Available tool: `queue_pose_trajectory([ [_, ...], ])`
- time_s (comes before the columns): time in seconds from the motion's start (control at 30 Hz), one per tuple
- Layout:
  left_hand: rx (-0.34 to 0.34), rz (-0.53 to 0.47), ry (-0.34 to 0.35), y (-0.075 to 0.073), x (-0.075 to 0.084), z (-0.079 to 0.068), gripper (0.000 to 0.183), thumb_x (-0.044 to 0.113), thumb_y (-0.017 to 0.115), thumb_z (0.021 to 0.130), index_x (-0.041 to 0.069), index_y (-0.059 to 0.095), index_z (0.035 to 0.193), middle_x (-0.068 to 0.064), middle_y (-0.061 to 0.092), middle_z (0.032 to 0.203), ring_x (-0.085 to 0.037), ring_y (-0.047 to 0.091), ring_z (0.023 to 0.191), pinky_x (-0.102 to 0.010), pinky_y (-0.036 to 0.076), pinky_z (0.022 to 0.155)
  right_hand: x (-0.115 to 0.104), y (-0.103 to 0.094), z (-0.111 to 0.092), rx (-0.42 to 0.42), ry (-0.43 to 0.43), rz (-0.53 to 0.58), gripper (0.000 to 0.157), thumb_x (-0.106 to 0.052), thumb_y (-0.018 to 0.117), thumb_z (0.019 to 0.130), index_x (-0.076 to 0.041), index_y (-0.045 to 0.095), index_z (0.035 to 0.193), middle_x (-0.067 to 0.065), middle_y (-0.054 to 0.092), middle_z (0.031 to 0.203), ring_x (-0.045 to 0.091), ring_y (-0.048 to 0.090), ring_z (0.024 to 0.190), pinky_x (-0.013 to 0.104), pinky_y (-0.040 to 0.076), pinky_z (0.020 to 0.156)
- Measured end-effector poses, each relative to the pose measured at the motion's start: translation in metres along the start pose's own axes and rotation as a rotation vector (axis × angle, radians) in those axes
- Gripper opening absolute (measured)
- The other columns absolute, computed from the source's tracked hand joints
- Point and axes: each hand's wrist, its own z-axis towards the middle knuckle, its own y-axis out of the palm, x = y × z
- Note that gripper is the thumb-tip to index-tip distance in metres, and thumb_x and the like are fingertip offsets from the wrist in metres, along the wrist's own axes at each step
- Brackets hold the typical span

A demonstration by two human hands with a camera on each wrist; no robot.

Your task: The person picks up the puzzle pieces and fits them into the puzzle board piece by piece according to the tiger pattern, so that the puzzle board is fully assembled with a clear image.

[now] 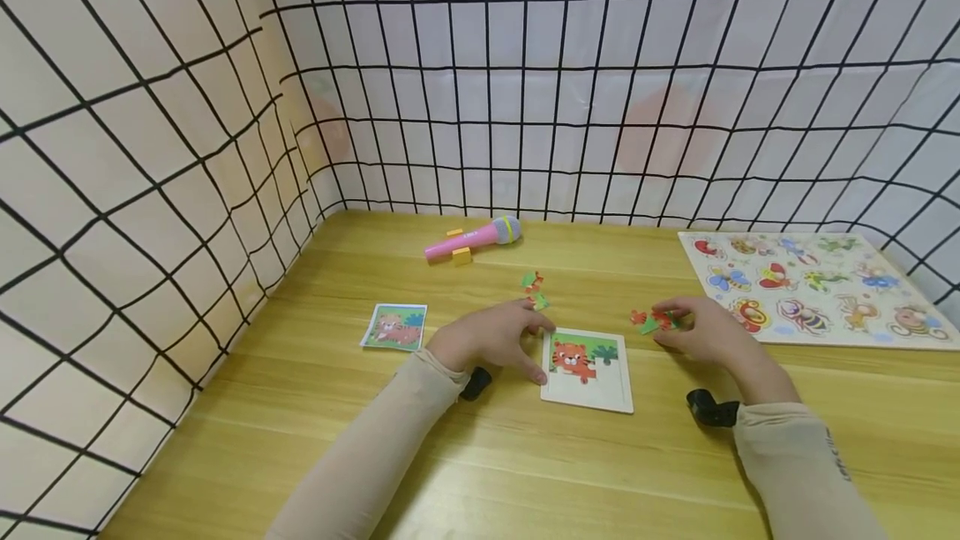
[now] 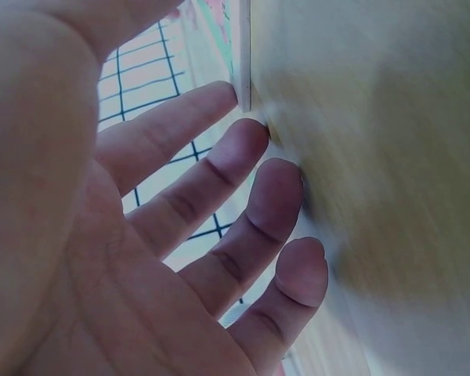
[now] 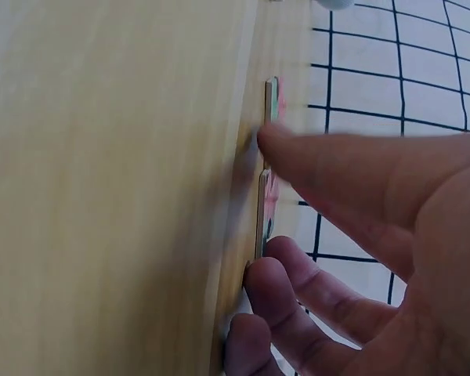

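A square wooden jigsaw board (image 1: 587, 394) lies in front of me, partly filled with an orange tiger picture (image 1: 572, 358). My left hand (image 1: 491, 338) is at its left side, the thumb by the edge and a forefinger at the upper left corner. In the left wrist view the fingers (image 2: 278, 192) are loosely spread, holding nothing. To the right of the board, my right hand (image 1: 708, 332) has thumb and fingertips at opposite ends of a red jigsaw piece (image 1: 663, 319), pinching it close to the tabletop. A green and red piece (image 1: 649, 326) lies just left of it.
More loose jigsaw pieces (image 1: 533, 282) lie beyond the board. A small tiger picture card (image 1: 395, 327) is at the left. Further back rests a pink toy microphone (image 1: 472, 240). An insect puzzle board (image 1: 810, 286) lies at the right. Black wire grid (image 1: 525, 90) encloses the table (image 1: 315, 407).
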Motion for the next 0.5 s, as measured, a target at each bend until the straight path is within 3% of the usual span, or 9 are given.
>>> queue_pose_trajectory([
  [0.17, 0.004, -0.001, -0.002, 0.0001, -0.0007, -0.0001, 0.073, 0.038, 0.09, 0.076, 0.019, 0.061, 0.139, -0.001, 0.06, 0.134, -0.019, 0.02, 0.15, -0.036, 0.025, 0.116, 0.0017, -0.0004, 0.0007, -0.008, 0.006, 0.0, 0.043, -0.012, 0.07, 0.094, 0.003, 0.059, 0.133, 0.033, 0.056, 0.124, 0.035, 0.057, 0.092, 0.045, 0.045, 0.075],
  [0.5, 0.007, 0.0, -0.001, -0.0011, 0.0002, -0.0009, 0.072, 0.037, 0.09, 0.076, 0.018, 0.06, 0.139, -0.002, 0.06, 0.132, -0.02, 0.021, 0.15, -0.036, 0.024, 0.117, 0.0018, -0.0009, 0.0011, -0.014, 0.001, -0.064, 0.059, -0.022, 0.07, 0.095, 0.013, 0.05, 0.137, 0.038, 0.054, 0.125, 0.052, 0.051, 0.112, 0.065, 0.041, 0.093],
])
